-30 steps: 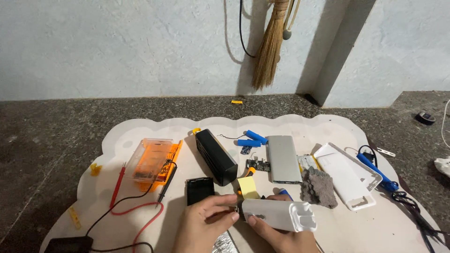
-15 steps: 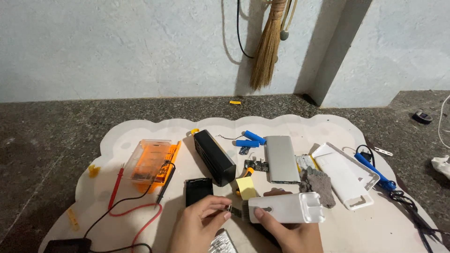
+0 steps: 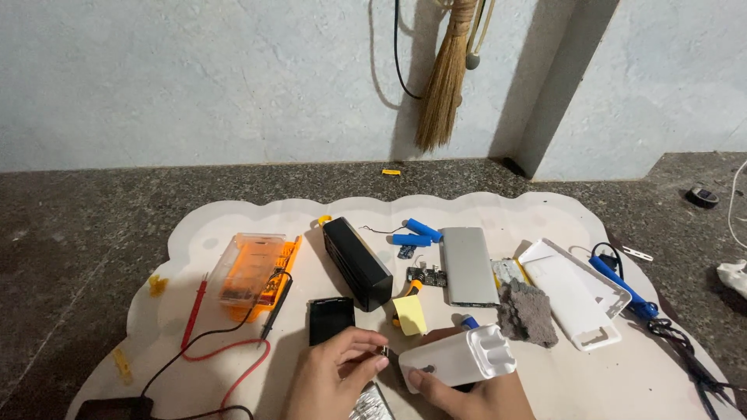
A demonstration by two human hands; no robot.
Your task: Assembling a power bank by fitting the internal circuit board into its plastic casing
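A white power bank shell [image 3: 459, 359] is held at the near edge of the mat [image 3: 545, 214], lying across the right hand [image 3: 475, 393]; the thumb is pressed on its near face and the fingers are closed beneath it, with the open, ribbed end pointing right. The left hand [image 3: 336, 375] is set just beside the shell's left end, its fingertips pinched on a small dark part [image 3: 384, 354] too small to identify. A black flat module [image 3: 331, 319] lies just beyond the left hand. A yellow sticky note [image 3: 410, 314] lies just beyond the shell, and a black rectangular box [image 3: 356, 262] sits further back. A silver power bank [image 3: 468, 265] is near the mat's middle.
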